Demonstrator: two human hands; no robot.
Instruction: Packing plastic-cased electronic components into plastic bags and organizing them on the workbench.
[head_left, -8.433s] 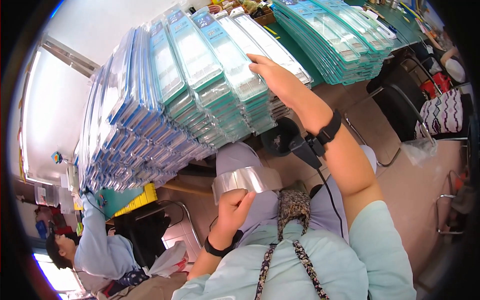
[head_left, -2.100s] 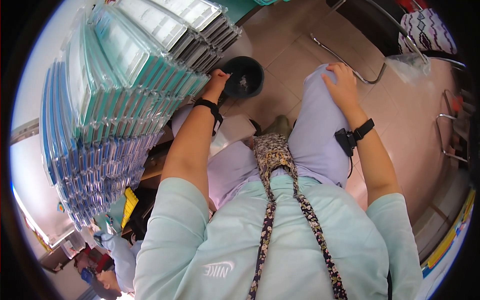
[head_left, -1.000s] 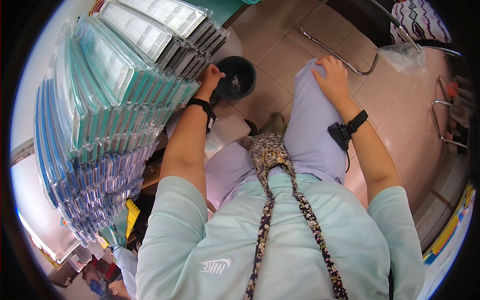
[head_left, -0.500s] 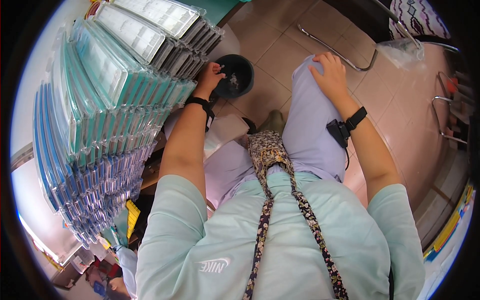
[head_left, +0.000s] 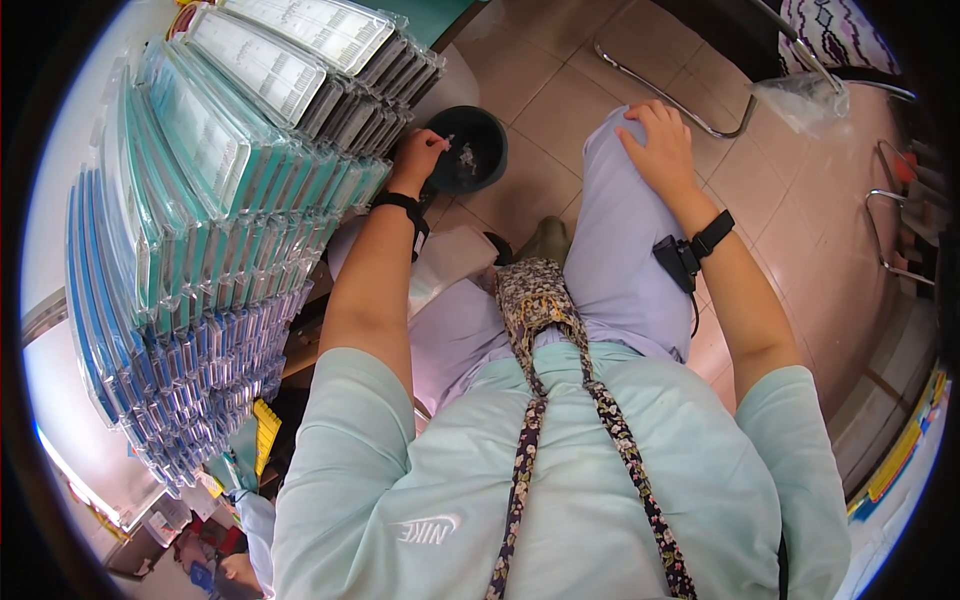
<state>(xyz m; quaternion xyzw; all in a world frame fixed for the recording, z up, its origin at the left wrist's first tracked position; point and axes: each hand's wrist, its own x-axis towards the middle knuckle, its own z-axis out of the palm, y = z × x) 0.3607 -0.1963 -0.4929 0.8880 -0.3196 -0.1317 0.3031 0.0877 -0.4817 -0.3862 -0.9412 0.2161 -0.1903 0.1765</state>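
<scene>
Over the left rim of a dark round bin (head_left: 483,180), my left hand (head_left: 416,158) is closed in a pinch. Something small and pale may be at its fingertips, too small to name. Crumpled clear or whitish scraps (head_left: 467,155) lie inside the bin. On my right knee rests my right hand (head_left: 660,145), open and flat with the fingers apart, holding nothing. Close to my left forearm rises a large stack of plastic-wrapped flat packs (head_left: 215,190), in white, green and blue layers.
A chair's bent metal leg (head_left: 690,130) stands on the tiled floor (head_left: 545,160) beyond my right knee. A clear plastic bag (head_left: 805,105) hangs at the far right. Lower left, another person's pale sleeve (head_left: 255,530) shows beside a yellow piece (head_left: 265,435).
My left hand's fingers have shifted slightly up at the bin's rim. My right hand stays on the knee.
</scene>
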